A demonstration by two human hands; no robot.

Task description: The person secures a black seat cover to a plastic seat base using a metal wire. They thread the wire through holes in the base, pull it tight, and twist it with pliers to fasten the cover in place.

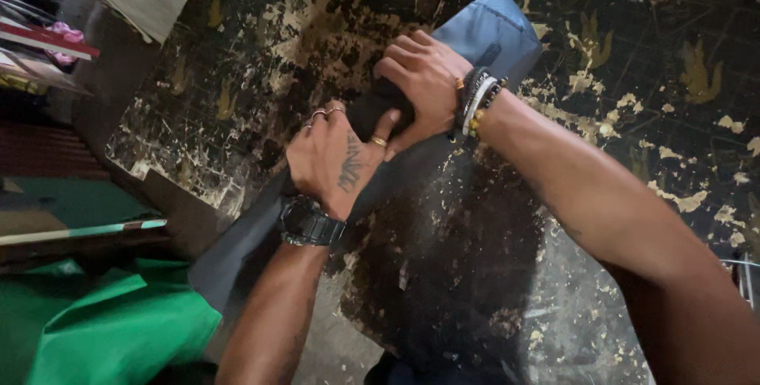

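Mid-frame: left hand [332, 159] and right hand [419, 84] both closed around a dark roll [376, 108] of blue-grey cloth [483, 28], lying diagonally on the worn black table [633, 76]. Step, judged: rolling the cloth tight. Next move needs even pressure, edges aligned. Green fabric [119, 329] lower left.

A worn black worktop [633, 76] fills most of the view, its dark coating scratched and flaking to pale patches. Left of the fingers, its edge drops to a dim area with stacked boards and a red strip [47, 40]. Below left of them lies bright green fabric [103, 329]. Light is soft and uneven.
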